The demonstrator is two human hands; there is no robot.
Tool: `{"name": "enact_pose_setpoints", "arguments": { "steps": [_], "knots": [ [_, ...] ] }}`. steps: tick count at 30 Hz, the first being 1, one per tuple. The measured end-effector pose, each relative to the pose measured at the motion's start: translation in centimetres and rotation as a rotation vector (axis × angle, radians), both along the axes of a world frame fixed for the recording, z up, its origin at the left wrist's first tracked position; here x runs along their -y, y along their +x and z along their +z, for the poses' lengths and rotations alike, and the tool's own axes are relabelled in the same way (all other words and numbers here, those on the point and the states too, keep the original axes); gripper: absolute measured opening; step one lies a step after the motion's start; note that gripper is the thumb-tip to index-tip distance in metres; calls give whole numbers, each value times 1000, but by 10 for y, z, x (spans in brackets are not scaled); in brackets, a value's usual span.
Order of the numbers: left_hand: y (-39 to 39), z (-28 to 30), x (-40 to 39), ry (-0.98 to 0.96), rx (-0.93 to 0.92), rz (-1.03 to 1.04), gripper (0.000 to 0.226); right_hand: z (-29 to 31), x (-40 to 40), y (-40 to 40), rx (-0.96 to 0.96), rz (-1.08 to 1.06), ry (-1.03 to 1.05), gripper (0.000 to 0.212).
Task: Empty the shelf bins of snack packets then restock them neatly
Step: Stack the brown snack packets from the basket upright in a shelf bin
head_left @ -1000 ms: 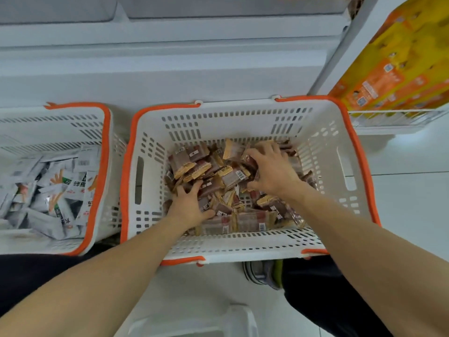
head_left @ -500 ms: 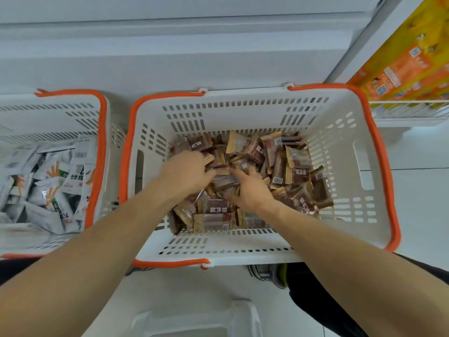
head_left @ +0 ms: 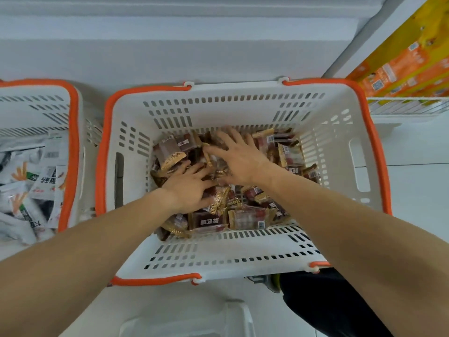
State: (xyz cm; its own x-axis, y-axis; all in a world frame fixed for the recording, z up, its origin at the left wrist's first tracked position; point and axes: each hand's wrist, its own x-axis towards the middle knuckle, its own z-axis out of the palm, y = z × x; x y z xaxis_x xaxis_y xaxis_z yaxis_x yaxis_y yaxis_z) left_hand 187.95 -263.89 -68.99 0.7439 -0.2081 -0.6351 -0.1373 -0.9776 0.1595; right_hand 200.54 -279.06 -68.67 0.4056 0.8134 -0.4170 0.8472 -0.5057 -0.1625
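Hands press brown snack packets (head_left: 213,218) in the white basket (head_left: 243,110); left hand (head_left: 189,188) and right hand (head_left: 239,158) fingers spread wide.

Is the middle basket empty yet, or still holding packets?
Not empty. Brown snack packets cover the floor of the middle basket, and the left hand and right hand lie spread on them.

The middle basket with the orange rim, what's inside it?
The basket holds a loose pile of brown snack packets. The left hand and right hand lie spread on top, covering the packets beneath; the basket floor is hidden.
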Motion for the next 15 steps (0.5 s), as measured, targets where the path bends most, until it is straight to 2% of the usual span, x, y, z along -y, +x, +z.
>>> {"name": "enact_pose_setpoints", "arguments": {
  "steps": [3,8,10,12,14,15],
  "knots": [
    [-7,8,0,-34,37,69,54,-22,1,4,-26,34,-121,94],
    [-7,13,-6,-8,-22,112,53,-16,32,13,112,78,-218,61],
    [1,14,3,14,4,116,58,-6,45,11,145,98,-259,51],
    [10,11,13,-38,116,117,67,8,52,8,145,104,-267,48],
    [21,1,22,-145,199,63,76,23,58,6,157,125,-290,51],
    [25,-5,24,-168,176,7,80,31,63,6,167,130,-311,56]
  ]
}}
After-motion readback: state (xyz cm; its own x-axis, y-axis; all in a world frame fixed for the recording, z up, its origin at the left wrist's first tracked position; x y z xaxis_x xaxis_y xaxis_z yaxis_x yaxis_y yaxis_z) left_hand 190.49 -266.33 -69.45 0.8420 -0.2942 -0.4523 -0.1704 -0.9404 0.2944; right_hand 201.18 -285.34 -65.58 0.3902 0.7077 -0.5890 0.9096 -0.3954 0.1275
